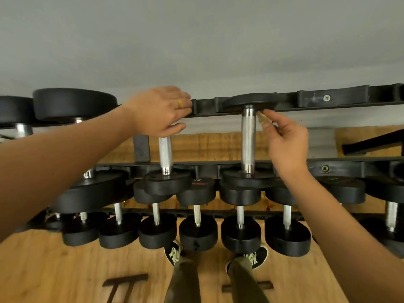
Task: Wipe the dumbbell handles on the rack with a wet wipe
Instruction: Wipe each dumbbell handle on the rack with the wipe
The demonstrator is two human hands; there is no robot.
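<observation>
Black dumbbells with chrome handles lie across a black rack [332, 98]. My left hand [159, 110], with a gold ring on it, covers the far end of one top-row dumbbell; its thumb curls under the handle [165, 154]. My right hand [286, 138] pinches a small crumpled, brownish wet wipe [263, 118] between thumb and fingertips. The wipe sits just right of the upper end of the neighbouring chrome handle [248, 138], close under that dumbbell's far head [249, 100]. Whether the wipe touches the metal I cannot tell.
Larger dumbbells [74, 103] sit at the left of the top row. A lower row of several smaller dumbbells [197, 232] hangs out over the wooden floor [65, 270]. My shoes [175, 254] stand right under the rack. A grey wall is behind.
</observation>
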